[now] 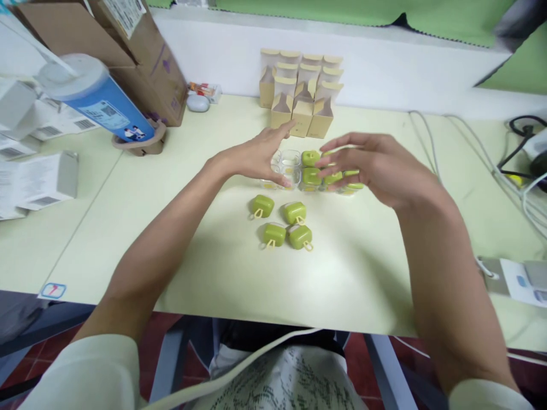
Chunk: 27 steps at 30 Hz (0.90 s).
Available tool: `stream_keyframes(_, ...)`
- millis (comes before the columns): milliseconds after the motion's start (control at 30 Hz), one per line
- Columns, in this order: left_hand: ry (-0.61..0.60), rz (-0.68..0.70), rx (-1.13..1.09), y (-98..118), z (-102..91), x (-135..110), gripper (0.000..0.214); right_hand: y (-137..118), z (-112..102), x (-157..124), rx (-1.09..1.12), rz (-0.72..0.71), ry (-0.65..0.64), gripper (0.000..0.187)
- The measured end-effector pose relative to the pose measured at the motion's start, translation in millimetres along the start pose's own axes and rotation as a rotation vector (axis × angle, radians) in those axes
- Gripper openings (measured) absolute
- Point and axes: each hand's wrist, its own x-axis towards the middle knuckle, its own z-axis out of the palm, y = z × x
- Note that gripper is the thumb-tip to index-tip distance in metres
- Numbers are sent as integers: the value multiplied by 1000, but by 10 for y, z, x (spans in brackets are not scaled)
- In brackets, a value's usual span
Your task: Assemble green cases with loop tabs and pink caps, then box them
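Note:
My left hand (261, 155) is open beside a group of small clear cups (291, 159), its thumb by the nearer ones and its fingers partly hiding them. Over the right end of the same rows hovers my right hand (363, 162), fingers apart, with nothing visible in it. Green lids (311, 176) sit on the cups at that end; my fingers cover some of them. Closer to me lie several loose green caps with pale yellow loops, among them one at the left (262, 205) and one at the lower right (300, 236).
Open small cardboard boxes (302, 117) stand in rows by the wall. At the left are a blue cup (115, 108) in a carton holder, a large cardboard box (164, 74) and white boxes (47, 182). Cables (482, 151) and a power strip (519, 279) lie at the right.

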Motion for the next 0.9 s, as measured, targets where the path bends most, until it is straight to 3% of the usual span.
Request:
stream_keyframes(133, 66, 40, -56, 190, 184, 184, 170, -36, -34, 322, -3, 0, 129, 22)
stream_keyframes(300, 15, 65, -71, 194, 394, 476, 185, 146, 40, 511, 79, 105, 30, 33)
stream_keyframes(400, -3, 50, -73, 163, 464, 557, 193, 232, 65, 575, 111, 124, -45, 19)
stream_keyframes(567, 40, 85, -88, 144, 531, 591, 195, 310, 58, 635, 158, 109, -98, 18)
stream_keyframes(767, 40, 64, -83, 161, 556, 604, 193, 329, 123, 604, 172, 53, -6, 15)
stream_keyframes(900, 43, 84, -90, 150, 551, 608, 195, 200, 96, 518, 149, 34, 42, 12)
